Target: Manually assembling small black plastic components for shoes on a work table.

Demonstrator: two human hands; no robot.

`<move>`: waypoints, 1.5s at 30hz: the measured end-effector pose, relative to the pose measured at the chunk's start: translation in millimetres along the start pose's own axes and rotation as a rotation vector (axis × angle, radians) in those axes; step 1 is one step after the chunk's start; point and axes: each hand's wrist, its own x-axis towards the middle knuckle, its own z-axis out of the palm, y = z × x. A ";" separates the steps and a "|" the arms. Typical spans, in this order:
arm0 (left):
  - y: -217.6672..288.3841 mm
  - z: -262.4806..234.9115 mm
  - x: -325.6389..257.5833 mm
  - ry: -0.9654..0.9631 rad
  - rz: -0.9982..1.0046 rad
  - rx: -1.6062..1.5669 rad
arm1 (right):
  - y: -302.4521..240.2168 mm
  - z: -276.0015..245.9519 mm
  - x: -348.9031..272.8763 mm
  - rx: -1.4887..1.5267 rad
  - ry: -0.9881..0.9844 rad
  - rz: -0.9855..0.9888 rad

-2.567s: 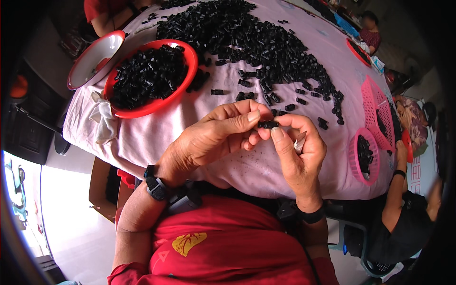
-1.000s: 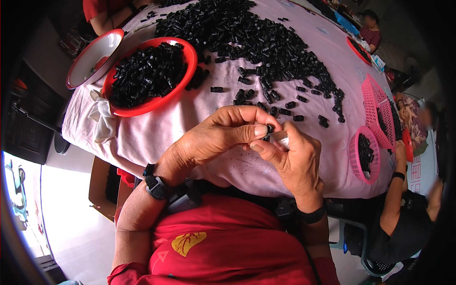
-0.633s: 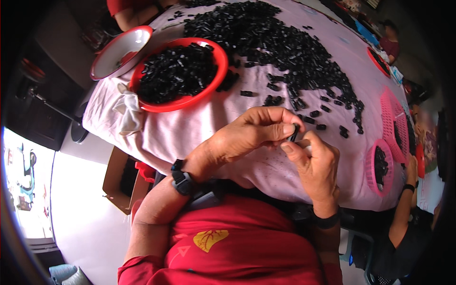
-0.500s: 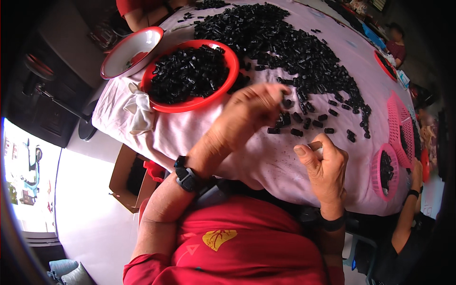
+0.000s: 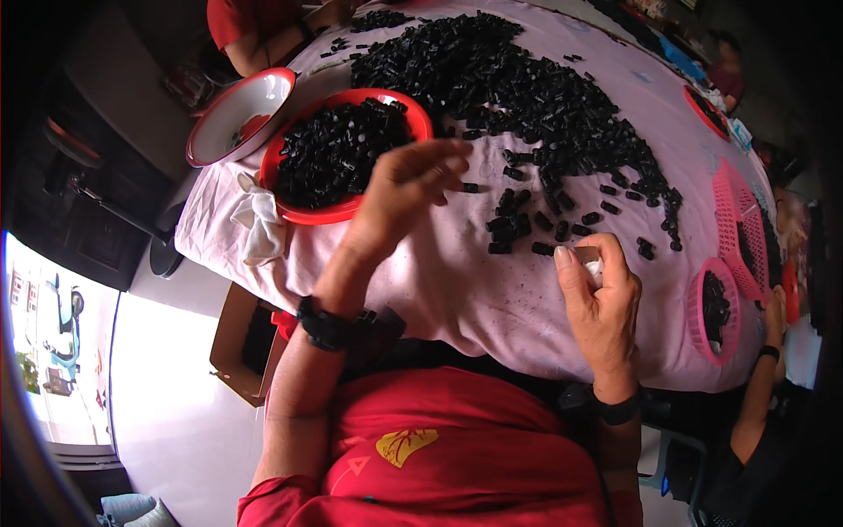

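My left hand (image 5: 406, 189) hovers over the near right side of the red basin (image 5: 423, 123), its fingers stretched out and apart with nothing seen in them. That basin is heaped with small black cylindrical parts (image 5: 338, 149). My right hand (image 5: 603, 303) is closed, thumb up, around a small whitish object (image 5: 594, 270); its kind is mostly hidden by the fingers. Just beyond it lies a loose group of black parts (image 5: 509, 228). A single black part (image 5: 470, 187) rests by my left fingertips.
A large pile of black parts (image 5: 457, 66) spreads over the pink tablecloth (image 5: 439, 290). Left are a white enamel bowl (image 5: 219, 132) and a white cloth glove (image 5: 259, 224). Pink baskets (image 5: 694, 316) stand at the right. A cardboard box (image 5: 233, 351) is below. Other people sit around.
My left hand has swung left, from the loose group of parts toward the red basin, and its fingers have opened. My right hand has stayed nearly in place.
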 end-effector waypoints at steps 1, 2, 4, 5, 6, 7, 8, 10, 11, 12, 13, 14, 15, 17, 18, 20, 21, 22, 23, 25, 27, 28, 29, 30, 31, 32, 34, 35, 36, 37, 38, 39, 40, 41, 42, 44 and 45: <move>-15.9 1.4 1.1 -0.050 0.147 0.265 | -0.1 0.5 -0.3 -0.003 0.002 -0.001; -16.9 7.7 -1.2 -0.026 0.259 0.517 | 0.6 1.7 -0.5 0.036 -0.004 0.003; -22.0 19.3 -1.8 -0.007 0.429 0.776 | -0.4 1.8 -0.7 0.076 -0.009 0.005; -24.9 19.3 -0.9 -0.005 0.431 0.777 | -1.9 0.8 -1.4 0.079 -0.030 0.022; -27.4 18.6 0.3 -0.075 0.380 0.874 | -3.1 0.3 -1.7 0.082 -0.051 0.039; -29.1 18.8 1.6 -0.147 0.326 0.970 | -2.9 1.0 -1.9 0.083 -0.051 0.038; -30.5 19.3 3.4 -0.132 0.363 1.000 | -2.7 2.2 -2.1 0.098 -0.049 0.033; -29.6 19.7 2.6 -0.118 0.312 1.016 | -3.0 3.3 -1.9 0.115 -0.047 0.028; -28.6 20.1 2.0 -0.106 0.262 1.030 | -3.3 3.3 -1.5 0.113 -0.059 0.009; -30.2 20.0 1.7 -0.106 0.262 1.030 | -3.5 3.2 -1.4 0.110 -0.070 -0.009; -31.7 19.5 1.4 -0.081 0.275 0.995 | -4.0 3.0 -1.3 0.109 -0.070 -0.010; -32.7 19.2 1.1 -0.056 0.288 0.960 | -4.5 2.6 -1.5 0.095 -0.090 0.003; -33.4 19.1 0.9 -0.057 0.289 0.956 | -4.9 2.0 -1.7 0.081 -0.109 0.017; -29.9 20.9 0.4 -0.092 0.260 0.746 | -1.1 5.1 -2.9 0.088 -0.087 -0.002; -27.3 21.3 -0.6 -0.096 0.261 0.738 | 0.2 6.0 -3.2 0.098 -0.065 -0.023; -10.0 24.8 -6.9 -0.286 -0.097 0.263 | -3.7 5.3 -2.3 0.145 -0.058 -0.003; -3.0 29.4 -10.0 -0.295 -0.097 0.251 | -5.2 4.4 -1.8 0.196 -0.047 0.015; 4.3 34.8 -13.6 -0.361 -0.196 0.061 | -4.9 3.9 -1.0 0.202 -0.025 -0.005; 9.0 40.0 -16.7 -0.425 -0.296 -0.130 | -4.7 3.2 -1.3 0.228 -0.013 0.015; 9.4 48.4 -21.0 -0.484 -0.308 -0.216 | -5.5 2.6 -0.2 0.267 -0.022 0.025; 7.5 54.8 -25.4 -0.529 -0.331 -0.399 | -3.2 1.0 0.5 0.295 -0.049 0.081; 10.7 59.1 -27.7 -0.510 -0.310 -0.380 | 1.1 2.0 0.8 0.292 -0.036 0.059; 9.6 61.1 -28.0 -0.515 -0.311 -0.384 | 3.9 2.1 0.8 0.290 -0.023 0.035; 8.5 62.8 -28.2 -0.515 -0.290 -0.378 | 2.9 1.2 0.7 0.319 -0.020 0.067; 7.7 63.8 -28.6 -0.511 -0.268 -0.370 | 2.6 0.6 1.0 0.317 -0.021 0.069; 8.1 63.1 -28.4 -0.511 -0.270 -0.372 | 2.5 0.3 1.2 0.324 -0.019 0.082; 9.9 60.2 -28.0 -0.492 -0.389 -0.463 | 2.5 0.2 1.0 0.330 -0.020 0.095; 8.6 60.8 -28.5 -0.491 -0.389 -0.465 | 2.5 0.4 0.9 0.335 -0.024 0.108; 6.8 61.3 -29.3 -0.491 -0.412 -0.502 | 2.5 0.6 0.8 0.340 -0.028 0.121; 5.5 62.1 -29.7 -0.494 -0.436 -0.540 | 3.2 0.6 0.4 0.338 -0.030 0.123; 4.8 62.1 -29.5 -0.493 -0.436 -0.544 | 4.3 0.9 0.1 0.325 -0.027 0.115; 4.1 61.5 -28.7 -0.515 -0.472 -0.576 | 5.1 1.1 -0.2 0.312 -0.025 0.106; 3.5 60.8 -27.8 -0.536 -0.508 -0.608 | 5.5 1.8 -0.2 0.310 -0.027 0.106; 3.3 59.8 -27.2 -0.535 -0.507 -0.610 | 5.5 2.6 -0.2 0.315 -0.006 0.063; 3.7 58.5 -26.7 -0.547 -0.519 -0.644 | 5.6 2.9 -0.2 0.320 0.015 0.019; 6.4 55.3 -26.3 -0.554 -0.529 -0.678 | 4.1 -0.2 -1.6 0.316 -0.025 0.041; 8.9 54.2 -26.2 -0.554 -0.544 -0.693 | 2.4 -2.3 -2.1 0.312 -0.061 0.065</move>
